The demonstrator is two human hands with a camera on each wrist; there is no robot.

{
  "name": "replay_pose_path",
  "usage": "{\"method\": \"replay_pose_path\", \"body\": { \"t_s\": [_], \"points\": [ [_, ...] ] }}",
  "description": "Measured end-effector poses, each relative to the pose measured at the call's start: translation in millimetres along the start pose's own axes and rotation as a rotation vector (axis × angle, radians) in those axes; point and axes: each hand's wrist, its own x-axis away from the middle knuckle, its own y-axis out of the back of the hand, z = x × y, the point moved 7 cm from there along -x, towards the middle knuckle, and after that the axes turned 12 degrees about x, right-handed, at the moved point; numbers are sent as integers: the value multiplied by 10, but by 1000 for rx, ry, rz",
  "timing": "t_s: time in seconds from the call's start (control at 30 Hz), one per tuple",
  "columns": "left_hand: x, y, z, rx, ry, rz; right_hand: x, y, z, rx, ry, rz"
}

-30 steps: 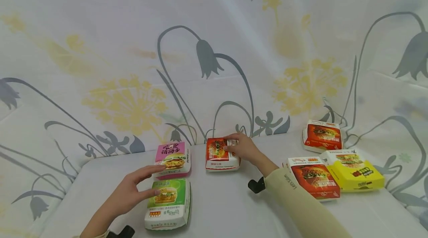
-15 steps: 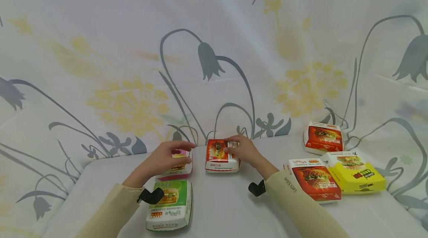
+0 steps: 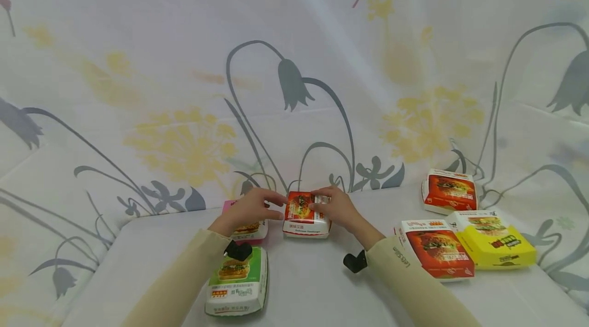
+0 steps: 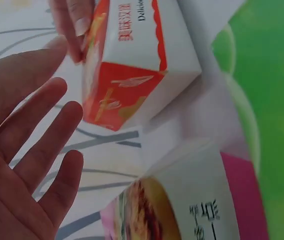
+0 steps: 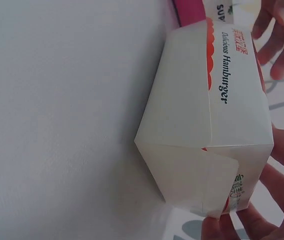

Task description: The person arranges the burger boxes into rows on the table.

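Note:
A red and white hamburger box (image 3: 301, 227) sits flat at the middle back of the table. My right hand (image 3: 339, 208) grips its right end, thumb over the top and fingers curled against the end, as the right wrist view shows. At the box's left side is my left hand (image 3: 252, 210), fingers loosely spread and holding nothing. In the left wrist view the fingertips (image 4: 73, 112) come close to the box's end (image 4: 124, 92); whether they touch is unclear. Beneath my left hand lies a pink burger box (image 3: 257, 230), partly hidden, with a green burger box (image 3: 236, 286) in front of it.
To the right are a red burger box (image 3: 439, 250), a yellow one (image 3: 499, 245) against it, and another red one (image 3: 451, 191) behind them. A flower-printed cloth (image 3: 285, 138) hangs at the back. White cloth covers the table (image 3: 317, 286).
My left hand has moved right and away from me, from beside the green and pink boxes to the red box's left side. My right hand and the boxes have stayed in place.

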Motion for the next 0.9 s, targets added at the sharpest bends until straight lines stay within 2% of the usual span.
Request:
{"method": "replay_pose_path", "body": {
  "t_s": [0.17,0.27,0.4,0.77,0.9],
  "points": [
    [-98,-133,22,-43,53,27,13,-14,-12,14,2,-8],
    [-108,-161,20,-77,107,16,19,-14,-2,23,12,-18],
    [-123,-171,27,-113,144,-3,45,5,21,34,31,-20],
    [-169,-140,51,-141,151,-36,131,62,6,104,82,-19],
    [-164,-144,63,-127,164,-36,172,54,2,113,77,-5]
  ]
}}
